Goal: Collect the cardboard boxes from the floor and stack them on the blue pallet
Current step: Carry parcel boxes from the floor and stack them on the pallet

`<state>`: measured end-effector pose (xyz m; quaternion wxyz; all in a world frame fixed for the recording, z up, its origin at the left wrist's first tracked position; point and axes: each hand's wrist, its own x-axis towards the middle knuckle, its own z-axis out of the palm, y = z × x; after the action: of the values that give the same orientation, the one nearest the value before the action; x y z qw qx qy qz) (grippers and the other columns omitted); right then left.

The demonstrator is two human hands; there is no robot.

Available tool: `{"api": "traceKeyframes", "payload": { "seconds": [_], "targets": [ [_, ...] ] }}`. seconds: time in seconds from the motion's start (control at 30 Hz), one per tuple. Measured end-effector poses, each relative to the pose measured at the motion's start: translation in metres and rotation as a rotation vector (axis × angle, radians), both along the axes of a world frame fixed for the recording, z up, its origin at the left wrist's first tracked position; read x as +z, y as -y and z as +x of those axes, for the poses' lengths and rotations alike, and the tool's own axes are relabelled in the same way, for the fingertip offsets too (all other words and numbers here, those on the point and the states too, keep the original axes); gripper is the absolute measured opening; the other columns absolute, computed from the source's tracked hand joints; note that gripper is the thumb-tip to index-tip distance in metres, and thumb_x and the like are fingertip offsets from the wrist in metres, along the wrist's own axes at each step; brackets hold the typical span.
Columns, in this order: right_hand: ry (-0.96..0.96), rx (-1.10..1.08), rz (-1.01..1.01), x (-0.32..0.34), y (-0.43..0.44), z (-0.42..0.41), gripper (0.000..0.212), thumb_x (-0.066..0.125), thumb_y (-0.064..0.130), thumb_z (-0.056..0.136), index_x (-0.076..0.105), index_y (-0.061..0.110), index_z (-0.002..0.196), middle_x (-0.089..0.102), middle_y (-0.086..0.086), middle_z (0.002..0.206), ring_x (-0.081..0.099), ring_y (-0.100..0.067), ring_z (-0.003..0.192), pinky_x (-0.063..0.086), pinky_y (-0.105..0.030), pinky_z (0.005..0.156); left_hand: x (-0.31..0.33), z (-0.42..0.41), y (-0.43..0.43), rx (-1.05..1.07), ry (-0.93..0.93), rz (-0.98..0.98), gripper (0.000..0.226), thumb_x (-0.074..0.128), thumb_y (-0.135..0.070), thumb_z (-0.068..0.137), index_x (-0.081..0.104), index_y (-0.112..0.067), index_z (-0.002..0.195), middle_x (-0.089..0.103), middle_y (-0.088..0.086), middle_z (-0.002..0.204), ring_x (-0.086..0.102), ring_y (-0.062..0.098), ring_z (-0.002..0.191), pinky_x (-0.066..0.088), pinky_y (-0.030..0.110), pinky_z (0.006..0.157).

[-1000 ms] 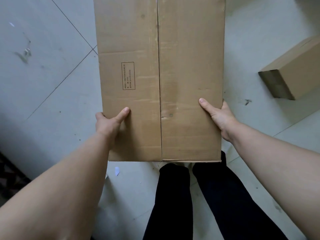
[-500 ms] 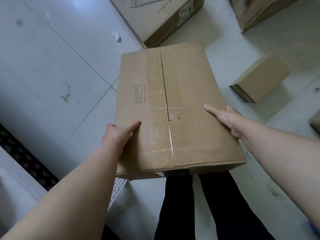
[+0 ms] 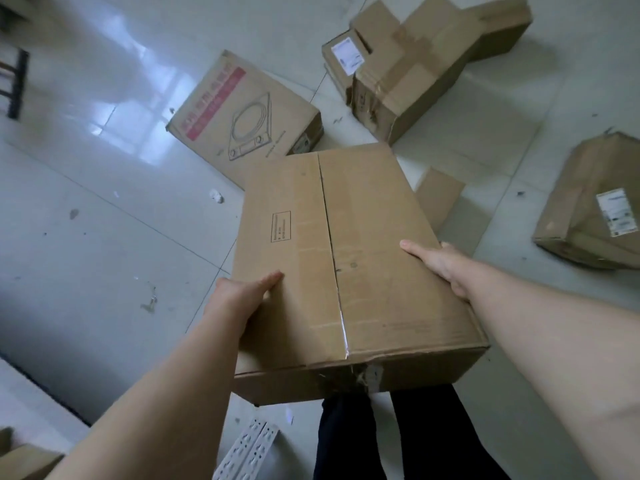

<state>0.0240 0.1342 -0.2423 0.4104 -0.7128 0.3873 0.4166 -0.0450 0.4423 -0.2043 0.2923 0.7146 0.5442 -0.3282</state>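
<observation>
The box (image 3: pixel 349 258) is plain brown cardboard, longish. Its top flaps meet in a centre seam, with clear tape shining along the near end. There's a small printed rectangle on the left flap, text too tiny to read. The near end face is pretty beat up: scuffed, with torn tape in the middle. It's up off the floor (image 3: pixel 86 237), held out in front of the person, above their legs (image 3: pixel 381 441) in black trousers.

The left hand (image 3: pixel 239 292) grips the left side, thumb lying on top and the other fingers hidden down the side. The right hand (image 3: pixel 440 265) does the same on the right edge, thumb flat on the top flap and fingers over the edge, out of sight.

Loads of stuff is lying on the tiles ahead:
- The cooker box (image 3: pixel 242 119), with a red strip and a line drawing of a hob, lies flat right beyond the far left corner.
- The taped box (image 3: pixel 415 74) is farther off to the right, with a labelled box (image 3: pixel 341 60) up against it.
- The wrapped box (image 3: pixel 595 202), crumpled with a white label, sits well apart on the right.
- A flat card (image 3: pixel 440 199) pokes out past the right edge.

A white slotted strip (image 3: pixel 249 452) lies by the legs, and a paper scrap (image 3: pixel 216 196) sits near the cooker box.
</observation>
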Motion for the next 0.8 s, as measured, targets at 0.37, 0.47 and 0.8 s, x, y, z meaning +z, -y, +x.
{"api": "traceKeyframes", "payload": {
  "seconds": [0.37, 0.47, 0.8],
  "targets": [
    [0.154, -0.395, -0.020, 0.122, 0.058, -0.068, 0.101, 0.071, 0.067, 0.067, 0.033, 0.016, 0.146, 0.048, -0.011, 0.141, 0.050, -0.035, 0.123, 0.042, -0.043, 0.099, 0.103, 0.049, 0.059, -0.310, 0.278, -0.132, 0.101, 0.082, -0.070, 0.044, 0.045, -0.015, 0.120, 0.059, 0.007, 0.109, 0.057, 0.031, 0.098, 0.051, 0.044, 0.085],
    [0.216, -0.516, -0.032, 0.159, 0.077, -0.105, 0.088, 0.071, 0.061, 0.073, 0.039, 0.015, 0.140, 0.052, -0.010, 0.136, 0.053, -0.032, 0.118, 0.041, -0.037, 0.089, 0.128, 0.050, 0.087, -0.445, 0.287, -0.136, 0.112, 0.079, -0.076, 0.039, 0.043, -0.015, 0.126, 0.059, 0.010, 0.113, 0.058, 0.033, 0.100, 0.051, 0.046, 0.088],
    [0.284, -0.857, -0.109, 0.234, 0.171, -0.208, 0.076, 0.068, 0.061, 0.077, 0.048, 0.013, 0.133, 0.053, -0.004, 0.095, 0.051, -0.025, 0.077, 0.042, -0.039, 0.079, 0.189, 0.043, 0.229, -0.822, 0.370, -0.260, 0.102, 0.078, -0.070, 0.053, 0.045, -0.013, 0.131, 0.058, 0.005, 0.102, 0.057, 0.026, 0.089, 0.052, 0.040, 0.084]
  ]
}}
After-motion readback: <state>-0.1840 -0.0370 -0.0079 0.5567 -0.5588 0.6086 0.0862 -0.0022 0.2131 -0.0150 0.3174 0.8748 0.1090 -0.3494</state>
